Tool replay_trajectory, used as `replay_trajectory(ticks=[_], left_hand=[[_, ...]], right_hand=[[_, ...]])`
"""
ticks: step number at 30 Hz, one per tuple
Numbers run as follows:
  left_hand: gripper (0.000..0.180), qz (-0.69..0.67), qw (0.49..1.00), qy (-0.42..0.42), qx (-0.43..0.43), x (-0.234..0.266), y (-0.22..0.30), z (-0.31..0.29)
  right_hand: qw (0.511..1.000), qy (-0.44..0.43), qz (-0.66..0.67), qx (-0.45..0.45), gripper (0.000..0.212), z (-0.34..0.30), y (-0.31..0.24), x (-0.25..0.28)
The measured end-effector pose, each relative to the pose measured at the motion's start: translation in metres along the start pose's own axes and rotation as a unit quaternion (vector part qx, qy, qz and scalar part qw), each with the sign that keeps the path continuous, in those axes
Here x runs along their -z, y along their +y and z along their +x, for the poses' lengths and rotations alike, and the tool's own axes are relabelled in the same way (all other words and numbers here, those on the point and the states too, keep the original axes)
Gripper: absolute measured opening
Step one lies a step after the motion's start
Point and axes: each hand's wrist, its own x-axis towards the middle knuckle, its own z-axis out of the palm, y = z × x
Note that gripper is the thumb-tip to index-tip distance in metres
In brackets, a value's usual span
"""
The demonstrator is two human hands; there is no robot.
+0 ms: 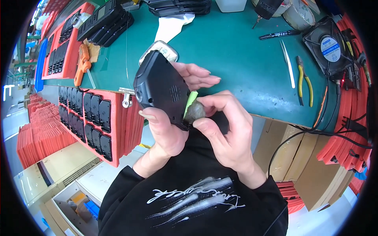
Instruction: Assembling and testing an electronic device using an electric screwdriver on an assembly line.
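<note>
My left hand (169,133) is wrapped round a black plastic device (161,84) with slits in its back, its thumb along the near side and its fingers behind. The device is tilted up over the table's near edge. A bright green strip (191,101) shows along its right edge. In my right hand (230,133), a grey-brown wad (194,113) is pinched between thumb and fingers and touches that edge beside the strip. What the wad is made of cannot be told. Behind the device, a shallow pale container (167,49) is partly hidden.
On the green table (244,55) lie tweezers (288,65), yellow-handled pliers (303,82), a black marker (279,35) and a fan (330,47). An orange glue gun (82,65) lies left. Black devices (108,21) are stacked behind. A red foam tray (114,133) holds black housings.
</note>
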Motion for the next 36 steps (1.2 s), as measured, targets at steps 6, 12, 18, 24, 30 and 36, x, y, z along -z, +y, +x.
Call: replay_trajectory(ticks=[6,12,18,24,30,36], left_hand=[[0.108,0.063,0.996,0.038,-0.053,-0.003,-0.008,-0.001],[0.113,0.039,0.997,0.019,-0.069,0.000,-0.014,-0.002],[0.112,0.078,0.996,-0.016,-0.041,-0.001,-0.008,-0.002],[0.062,-0.098,0.995,-0.033,-0.001,0.010,-0.002,0.006],[0.080,-0.063,0.991,-0.107,0.043,0.011,0.004,0.001],[0.077,-0.030,0.980,-0.193,0.032,0.011,0.016,-0.004]], right_hand=[[0.998,-0.053,0.008,-0.045,0.025,0.002,-0.004,0.004],[0.996,-0.082,0.018,-0.014,0.022,0.004,-0.004,0.007],[0.993,-0.119,0.014,-0.016,0.022,0.008,-0.004,0.013],[0.995,-0.055,-0.081,0.027,0.045,-0.001,-0.007,0.004],[0.969,-0.032,-0.238,0.063,0.053,-0.001,0.002,0.008],[0.995,0.065,0.064,-0.044,0.032,-0.002,0.011,0.020]])
